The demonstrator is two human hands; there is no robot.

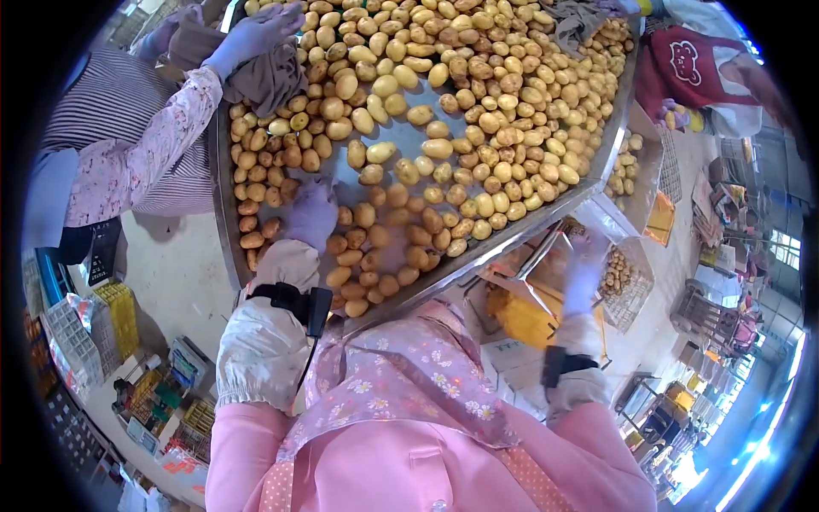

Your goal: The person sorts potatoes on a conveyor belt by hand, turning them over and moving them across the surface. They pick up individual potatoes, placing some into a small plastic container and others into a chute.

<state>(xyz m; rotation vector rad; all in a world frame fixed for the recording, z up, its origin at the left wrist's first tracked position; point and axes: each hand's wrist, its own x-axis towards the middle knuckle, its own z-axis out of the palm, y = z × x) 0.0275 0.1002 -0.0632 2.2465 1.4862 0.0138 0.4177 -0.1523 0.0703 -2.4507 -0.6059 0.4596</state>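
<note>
Many yellow-brown potatoes (pixel 503 94) lie spread over a metal sorting table (pixel 409 136). My left hand (pixel 311 212), in a pale purple glove, rests among the potatoes near the table's near left side; its fingers are blurred. Beyond the table's right edge, my right hand (pixel 585 260), also gloved, is stretched out over a clear-lined crate (pixel 636 294) with small potatoes in it. Motion blur hides its fingers and anything they may hold.
At the left, a co-worker's gloved hand (pixel 256 34) is on a dark cloth (pixel 266 81). Another person in a red apron (pixel 682 64) stands at the right. A yellow bag (pixel 520 317) lies below the table edge. Stacked crates (pixel 118 320) are at the lower left.
</note>
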